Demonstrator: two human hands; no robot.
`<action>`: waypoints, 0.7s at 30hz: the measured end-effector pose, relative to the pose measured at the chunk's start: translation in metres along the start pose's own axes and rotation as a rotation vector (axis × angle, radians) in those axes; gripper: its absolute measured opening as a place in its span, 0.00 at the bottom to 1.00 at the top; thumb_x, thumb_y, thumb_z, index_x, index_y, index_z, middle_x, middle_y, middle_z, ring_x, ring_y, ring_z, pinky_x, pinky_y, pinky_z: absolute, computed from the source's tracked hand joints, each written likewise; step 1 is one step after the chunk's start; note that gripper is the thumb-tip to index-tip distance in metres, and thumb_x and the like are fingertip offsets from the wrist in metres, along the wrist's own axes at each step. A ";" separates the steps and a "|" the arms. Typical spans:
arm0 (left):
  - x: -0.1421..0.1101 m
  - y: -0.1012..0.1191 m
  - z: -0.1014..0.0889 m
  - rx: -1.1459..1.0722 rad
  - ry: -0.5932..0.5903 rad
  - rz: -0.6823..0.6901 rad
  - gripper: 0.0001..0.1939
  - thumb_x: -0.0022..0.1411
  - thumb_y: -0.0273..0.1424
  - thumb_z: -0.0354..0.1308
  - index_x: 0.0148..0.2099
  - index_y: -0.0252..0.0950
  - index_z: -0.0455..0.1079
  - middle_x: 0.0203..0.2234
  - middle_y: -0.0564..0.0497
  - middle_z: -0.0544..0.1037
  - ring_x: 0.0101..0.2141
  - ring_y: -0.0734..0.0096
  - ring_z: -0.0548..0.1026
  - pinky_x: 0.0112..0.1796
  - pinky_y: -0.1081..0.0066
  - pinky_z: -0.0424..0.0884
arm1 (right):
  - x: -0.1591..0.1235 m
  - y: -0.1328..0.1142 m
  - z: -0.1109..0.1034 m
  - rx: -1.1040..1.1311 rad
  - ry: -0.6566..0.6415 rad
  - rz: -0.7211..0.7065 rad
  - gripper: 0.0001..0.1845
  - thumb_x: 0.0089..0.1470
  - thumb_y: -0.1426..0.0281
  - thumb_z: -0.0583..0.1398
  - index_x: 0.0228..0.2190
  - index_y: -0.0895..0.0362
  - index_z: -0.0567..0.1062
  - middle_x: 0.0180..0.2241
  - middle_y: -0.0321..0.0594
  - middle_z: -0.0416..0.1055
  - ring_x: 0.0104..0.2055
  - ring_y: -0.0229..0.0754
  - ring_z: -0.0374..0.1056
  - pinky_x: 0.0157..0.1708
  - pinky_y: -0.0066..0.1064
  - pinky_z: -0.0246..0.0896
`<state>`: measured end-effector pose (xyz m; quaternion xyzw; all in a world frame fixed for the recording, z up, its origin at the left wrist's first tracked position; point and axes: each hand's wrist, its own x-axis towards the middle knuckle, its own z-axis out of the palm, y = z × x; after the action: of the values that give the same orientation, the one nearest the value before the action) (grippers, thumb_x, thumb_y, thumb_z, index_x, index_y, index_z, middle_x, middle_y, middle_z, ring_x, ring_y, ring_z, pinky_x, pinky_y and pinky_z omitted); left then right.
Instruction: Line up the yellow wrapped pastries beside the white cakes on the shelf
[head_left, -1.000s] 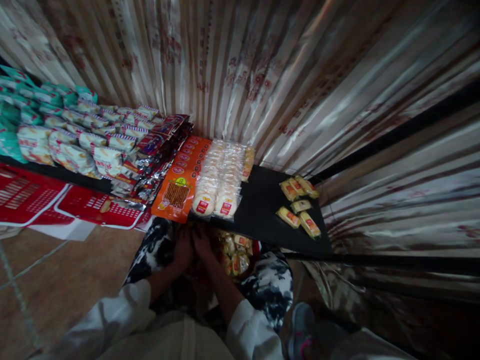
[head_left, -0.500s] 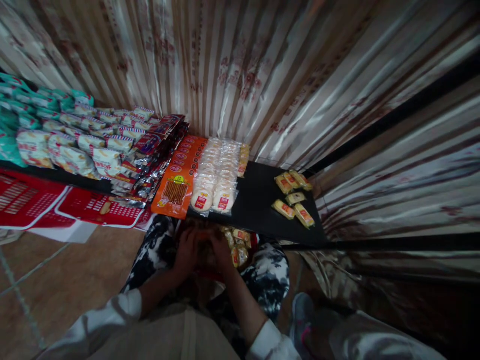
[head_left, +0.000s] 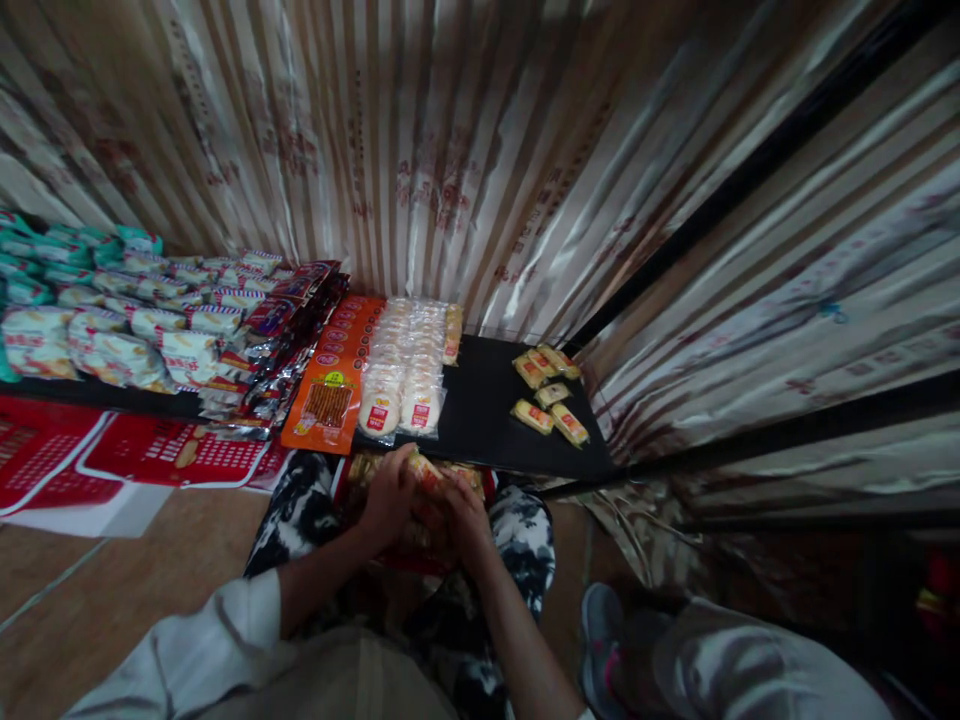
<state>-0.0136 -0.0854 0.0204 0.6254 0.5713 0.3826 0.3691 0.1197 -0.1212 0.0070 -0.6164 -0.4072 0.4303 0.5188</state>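
My left hand (head_left: 386, 495) and my right hand (head_left: 466, 515) are close together over my lap, both curled around small yellow snack packets (head_left: 424, 470) held just below the front edge of the black shelf (head_left: 484, 425). Under my hands lies a red container (head_left: 420, 555) with more yellow packets (head_left: 469, 478). On the shelf's right end lie several yellow packets (head_left: 551, 395). To the left of them is a row of clear-wrapped white rice crackers (head_left: 401, 370) beside orange packs (head_left: 334, 385).
Dark red foil packs (head_left: 281, 320), white and teal snack bags (head_left: 112, 320) fill the shelf's left part. Red plastic baskets (head_left: 112, 450) lie below it on the brown tiled floor. A striped shiny curtain (head_left: 465, 160) backs the shelf. A grey shoe (head_left: 600, 625) is at the lower right.
Both hands have risen from deep in the lap toward the shelf edge, now gripping yellow packets. The view has shifted, so the shelf sits farther left and looks smaller.
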 end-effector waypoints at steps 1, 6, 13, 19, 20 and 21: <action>0.007 0.008 -0.002 0.006 -0.009 0.038 0.19 0.60 0.24 0.43 0.51 0.33 0.67 0.47 0.44 0.73 0.50 0.66 0.70 0.53 0.60 0.65 | 0.005 -0.004 -0.004 0.025 -0.034 0.019 0.16 0.48 0.58 0.60 0.35 0.55 0.77 0.33 0.42 0.77 0.35 0.46 0.73 0.35 0.36 0.69; 0.044 0.045 -0.003 0.024 -0.109 0.216 0.20 0.58 0.23 0.45 0.51 0.35 0.68 0.46 0.45 0.74 0.48 0.67 0.71 0.52 0.63 0.67 | 0.035 -0.031 -0.022 0.034 -0.149 0.019 0.17 0.44 0.59 0.64 0.35 0.55 0.76 0.31 0.39 0.75 0.31 0.40 0.71 0.34 0.31 0.66; 0.089 0.086 0.018 0.111 -0.148 0.250 0.21 0.59 0.22 0.45 0.54 0.32 0.65 0.49 0.43 0.71 0.51 0.65 0.69 0.54 0.62 0.65 | 0.088 -0.051 -0.037 -0.065 -0.024 -0.116 0.18 0.41 0.61 0.64 0.35 0.57 0.77 0.30 0.38 0.75 0.30 0.39 0.68 0.32 0.29 0.63; 0.108 0.098 0.057 0.067 0.016 0.196 0.24 0.58 0.23 0.48 0.57 0.31 0.60 0.57 0.38 0.61 0.59 0.57 0.58 0.59 0.56 0.58 | 0.149 -0.045 -0.033 0.161 0.088 -0.061 0.18 0.37 0.62 0.64 0.32 0.57 0.74 0.30 0.39 0.75 0.32 0.40 0.70 0.36 0.32 0.65; 0.111 0.095 0.064 0.052 0.031 0.162 0.23 0.58 0.24 0.48 0.56 0.31 0.61 0.57 0.38 0.61 0.59 0.56 0.58 0.59 0.54 0.57 | 0.159 -0.043 -0.031 0.174 0.102 -0.053 0.18 0.37 0.62 0.64 0.32 0.58 0.74 0.30 0.39 0.75 0.31 0.40 0.70 0.35 0.32 0.65; 0.115 0.090 0.072 0.034 0.033 0.121 0.21 0.59 0.25 0.48 0.55 0.30 0.62 0.56 0.37 0.62 0.58 0.56 0.60 0.58 0.53 0.58 | 0.168 -0.042 -0.028 0.175 0.112 -0.049 0.18 0.36 0.61 0.64 0.31 0.58 0.74 0.29 0.38 0.74 0.30 0.40 0.69 0.34 0.32 0.65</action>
<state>0.0964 0.0206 0.0769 0.6585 0.5448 0.4047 0.3253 0.1941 0.0357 0.0329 -0.5817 -0.3534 0.4163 0.6029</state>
